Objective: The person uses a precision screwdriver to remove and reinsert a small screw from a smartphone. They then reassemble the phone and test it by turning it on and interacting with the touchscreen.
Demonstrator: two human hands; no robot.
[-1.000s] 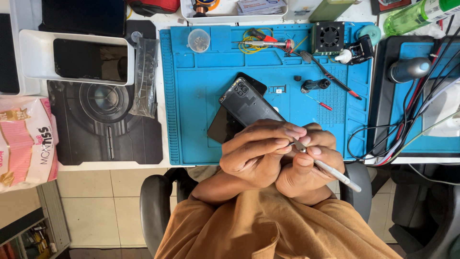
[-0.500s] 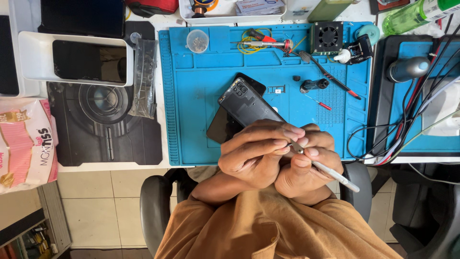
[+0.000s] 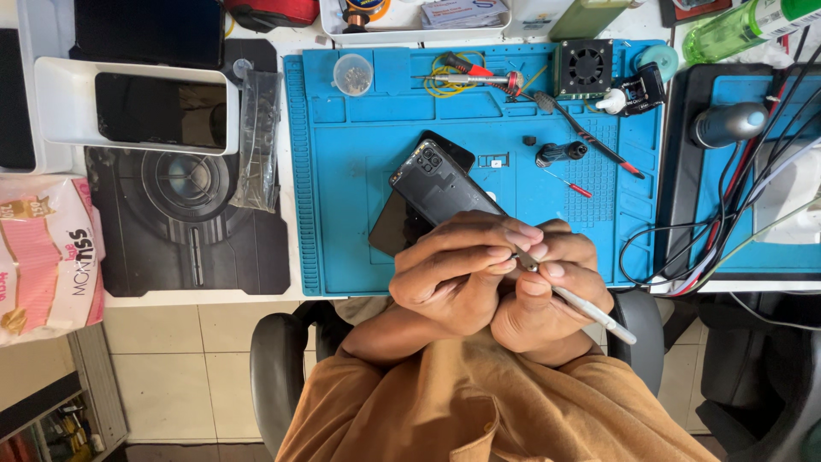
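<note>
Your left hand (image 3: 457, 269) at frame centre, fingers curled around the dark phone (image 3: 440, 188) angled up-left over the blue mat (image 3: 359, 171), your right hand (image 3: 547, 295) pinching a white pen-like tool (image 3: 590, 312) at its lower edge, pink-and-white tissue pack (image 3: 47, 257) at left edge, green bottle (image 3: 740, 26) upper right.

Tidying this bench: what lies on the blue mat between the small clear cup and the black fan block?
In the head view, between the clear cup and fan block on the blue mat lie a silver red-tipped tool and yellow wire.
</note>
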